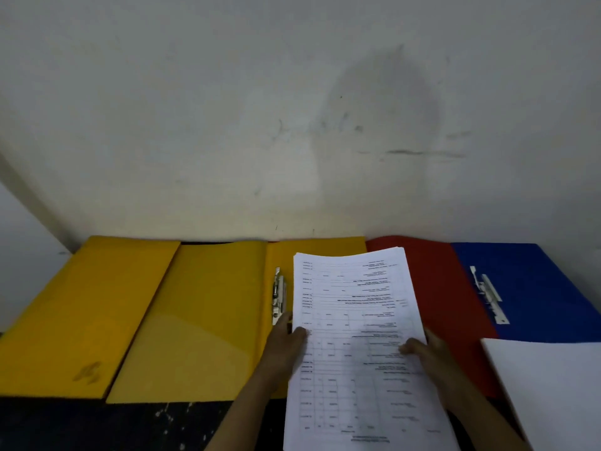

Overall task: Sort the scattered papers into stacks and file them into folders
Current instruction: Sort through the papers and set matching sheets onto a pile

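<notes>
Behind everything stands a pale wall [292, 109], scuffed with dark streaks and smudges. Along the near edge runs a dark table [97, 424], speckled with white flecks where its surface shows.

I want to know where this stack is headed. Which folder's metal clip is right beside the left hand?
The open yellow folder: its metal clip sits just above the left hand. The blue folder's clip lies far right, away from both hands.

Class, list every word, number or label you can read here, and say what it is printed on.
Printed stack of papers, held by both hands: lines and tables of text, upside down to the camera, too small and blurred to read.
Yellow, red and blue folders, blank white sheets: no text visible.
</notes>
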